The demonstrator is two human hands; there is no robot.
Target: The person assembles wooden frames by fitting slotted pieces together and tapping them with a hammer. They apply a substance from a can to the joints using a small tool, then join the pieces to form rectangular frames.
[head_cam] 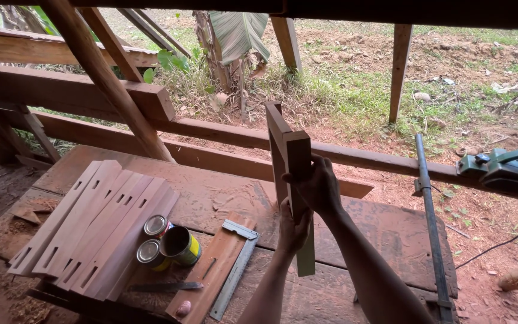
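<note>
Head view:
Bench (211,192): dusty red boards in an open timber shed, with grass and bare earth beyond.
On it: slotted boards (91,225), three tins (169,243), a metal square (235,270).
Hands: both raised over the bench; left hand (292,231) low, right hand (319,186) above, each clenched on the frame.
Frame (289,174): upright wooden piece, held between the hands.
Planer (508,171): green, far right.
</note>
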